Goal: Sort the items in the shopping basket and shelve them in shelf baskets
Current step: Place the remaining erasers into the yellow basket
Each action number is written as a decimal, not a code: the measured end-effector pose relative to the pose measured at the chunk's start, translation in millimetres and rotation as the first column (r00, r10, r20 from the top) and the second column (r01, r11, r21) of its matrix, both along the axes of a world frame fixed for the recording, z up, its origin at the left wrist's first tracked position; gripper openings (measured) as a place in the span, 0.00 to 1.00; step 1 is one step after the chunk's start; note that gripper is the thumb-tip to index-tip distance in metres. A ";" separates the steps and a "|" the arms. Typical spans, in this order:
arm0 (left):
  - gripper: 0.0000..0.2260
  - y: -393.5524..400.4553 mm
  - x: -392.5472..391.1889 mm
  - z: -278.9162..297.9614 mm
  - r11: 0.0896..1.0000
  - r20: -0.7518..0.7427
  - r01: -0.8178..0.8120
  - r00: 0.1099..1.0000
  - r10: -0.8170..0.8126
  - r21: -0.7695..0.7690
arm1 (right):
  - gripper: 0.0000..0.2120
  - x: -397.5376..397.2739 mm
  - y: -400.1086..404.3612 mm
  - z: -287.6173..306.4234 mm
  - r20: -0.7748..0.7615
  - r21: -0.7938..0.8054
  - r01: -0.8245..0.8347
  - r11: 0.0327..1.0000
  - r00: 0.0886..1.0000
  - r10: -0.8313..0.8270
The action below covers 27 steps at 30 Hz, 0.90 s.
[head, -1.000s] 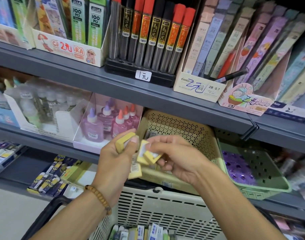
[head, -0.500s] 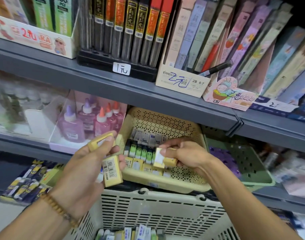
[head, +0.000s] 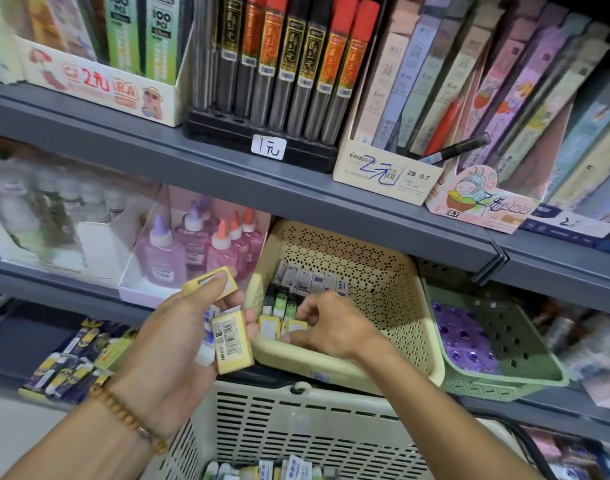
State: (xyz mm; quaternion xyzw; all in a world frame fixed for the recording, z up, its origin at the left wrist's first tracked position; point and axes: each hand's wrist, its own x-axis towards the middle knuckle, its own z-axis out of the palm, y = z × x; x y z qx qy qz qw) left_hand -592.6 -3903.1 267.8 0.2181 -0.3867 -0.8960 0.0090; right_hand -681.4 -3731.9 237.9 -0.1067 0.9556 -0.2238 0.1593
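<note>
White tag point(head: 268, 147) reads "1元" (cream box point(head: 386, 178): "2B 0.7").

We face grey metal shelving point(head: 227, 174) stocked in tiers, its upper ledge running across the view. Below left, we see a pale floor point(head: 16, 431) under even light.

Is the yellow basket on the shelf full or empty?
Partly full: the perforated yellow plastic shelf basket holds rows of small boxes at its left; the right side looks bare.

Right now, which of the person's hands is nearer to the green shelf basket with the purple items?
Right. The right hand reaches into the yellow shelf basket, which stands directly beside the green shelf basket. The left hand holds yellow erasers on the yellow basket's far side.
</note>
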 end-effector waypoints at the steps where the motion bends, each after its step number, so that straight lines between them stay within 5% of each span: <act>1: 0.12 -0.3 -0.1 -0.4 1.000 -0.001 -0.001 1.000 0.001 0.002 | 0.18 -0.2 0.7 0.1 0.015 -0.011 0.003 1.000 1.000 -0.003; 7: 0.13 1.1 -1.1 1.2 0.999 -0.023 -0.026 0.999 0.027 0.026 | 0.05 3.9 0.5 11.6 0.267 -0.246 0.165 0.955 0.959 -0.096; 12: 0.11 6.1 -2.6 1.4 0.994 -0.047 -0.084 0.995 0.088 0.068 | 0.12 35.4 -6.6 43.6 0.101 -0.570 0.093 0.816 0.994 -0.043; 15: 0.09 8.1 -2.8 2.2 0.991 -0.071 -0.107 0.991 0.113 0.083 | 0.13 57.5 -20.0 51.4 0.090 -0.559 -0.066 0.827 0.986 0.140; 18: 0.09 9.0 -2.8 3.7 0.989 -0.095 -0.103 0.989 0.113 0.104 | 0.06 60.7 -27.3 52.7 0.047 -0.604 -0.075 0.793 0.990 0.130; 23: 0.06 6.5 -0.1 2.2 0.999 -0.055 -0.028 0.998 0.027 -0.027 | 0.04 42.2 5.2 58.5 0.267 -0.786 0.192 0.587 0.963 0.044; 27: 0.07 10.4 4.2 2.6 0.988 -0.018 0.065 0.998 -0.068 -0.139 | 0.06 14.7 57.1 52.0 0.213 -0.429 0.253 0.867 0.961 -0.175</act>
